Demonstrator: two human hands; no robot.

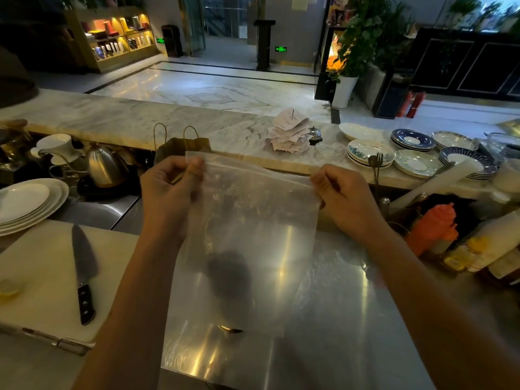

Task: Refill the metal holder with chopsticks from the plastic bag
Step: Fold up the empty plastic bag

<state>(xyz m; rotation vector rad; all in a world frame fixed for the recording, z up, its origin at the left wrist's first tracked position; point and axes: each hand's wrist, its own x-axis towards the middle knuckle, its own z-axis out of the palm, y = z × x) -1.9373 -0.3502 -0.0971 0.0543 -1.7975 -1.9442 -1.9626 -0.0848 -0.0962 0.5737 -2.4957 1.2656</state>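
A clear plastic zip bag (253,220) hangs upright over the steel worktop (351,319). My left hand (168,190) pinches its top left corner and my right hand (340,198) pinches its top right corner, stretching the sealed edge between them. A dark blurred shape (229,274) shows through the lower part of the bag, with a small metal rim (230,330) below it. I cannot tell what it is. No chopsticks show clearly inside the bag.
A knife (83,277) lies on a white cutting board (36,277) at the left, with stacked white plates (28,204) and a steel kettle (105,167) behind. Patterned plates (368,153), a fork and spoon (377,164), an orange-capped bottle (433,226) and sauce bottles stand at the right. A brown paper bag (180,144) stands behind the plastic bag.
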